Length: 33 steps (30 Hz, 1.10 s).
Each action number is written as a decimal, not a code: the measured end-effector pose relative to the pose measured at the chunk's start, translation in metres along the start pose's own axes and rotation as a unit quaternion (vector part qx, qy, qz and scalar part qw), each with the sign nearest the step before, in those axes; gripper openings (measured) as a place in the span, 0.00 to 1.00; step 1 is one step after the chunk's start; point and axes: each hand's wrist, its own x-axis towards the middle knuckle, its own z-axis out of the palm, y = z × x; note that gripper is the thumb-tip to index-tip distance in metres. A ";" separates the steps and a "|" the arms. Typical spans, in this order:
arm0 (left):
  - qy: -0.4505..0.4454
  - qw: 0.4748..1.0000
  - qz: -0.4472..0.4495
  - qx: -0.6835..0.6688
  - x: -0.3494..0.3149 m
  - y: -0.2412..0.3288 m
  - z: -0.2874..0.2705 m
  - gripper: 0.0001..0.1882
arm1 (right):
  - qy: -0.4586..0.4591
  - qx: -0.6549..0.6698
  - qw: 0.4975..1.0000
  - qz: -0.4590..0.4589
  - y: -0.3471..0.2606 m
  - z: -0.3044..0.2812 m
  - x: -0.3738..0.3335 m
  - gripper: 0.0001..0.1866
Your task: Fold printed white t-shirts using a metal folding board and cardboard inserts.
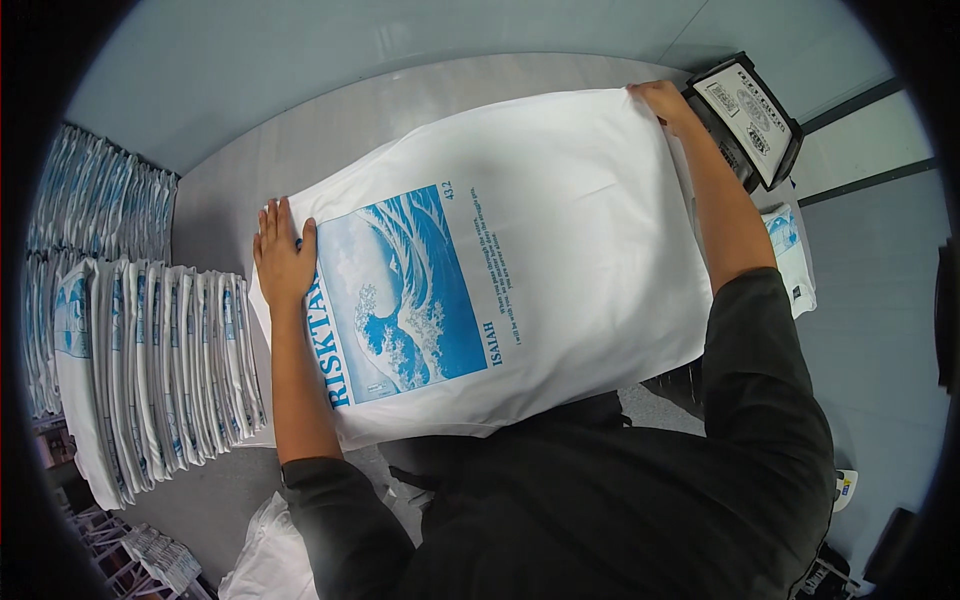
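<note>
A white T-shirt (590, 240) lies spread out on the grey table (225, 190), its near edge reaching my body. Its left half carries a blue wave print (410, 300) with lettering beside it, turned sideways to me. My left hand (284, 256) rests flat on the shirt's left end, fingers stretched out and thumb apart. At the far right corner, my right hand (660, 102) has its fingers closed on the fabric edge. Soft creases run across the plain right half.
Tall stacks of folded white shirts (170, 360) stand at the left. A black case with a white printed panel (752, 110) sits at the far right, and a folded shirt (790, 262) lies near it. White sheeting (268, 560) is at the lower left.
</note>
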 end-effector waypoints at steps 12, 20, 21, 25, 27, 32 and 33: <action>0.021 1.000 0.001 -0.019 0.000 -0.005 0.003 0.35 | -0.012 0.255 0.955 0.150 -0.032 0.015 -0.018 0.23; 0.019 1.000 0.005 -0.024 0.003 0.004 0.005 0.36 | 0.014 0.185 0.981 0.048 0.005 -0.002 -0.001 0.18; 0.019 1.000 0.003 -0.022 0.002 0.003 0.005 0.36 | 0.011 0.186 0.981 0.047 0.003 0.001 -0.002 0.18; 0.024 0.999 0.007 -0.025 0.002 0.001 0.005 0.36 | -0.068 0.079 0.994 0.029 0.005 0.003 -0.004 0.17; 0.026 0.999 0.004 -0.020 0.000 -0.002 0.005 0.36 | -0.111 0.022 0.994 0.003 -0.001 0.010 -0.007 0.18; 0.029 0.999 0.012 -0.024 0.003 0.002 0.006 0.35 | -0.047 -0.226 0.967 -0.111 0.007 0.001 0.011 0.18; 0.028 0.999 0.010 -0.022 0.002 0.001 0.006 0.35 | -0.049 -0.225 0.967 -0.112 0.006 0.003 0.013 0.18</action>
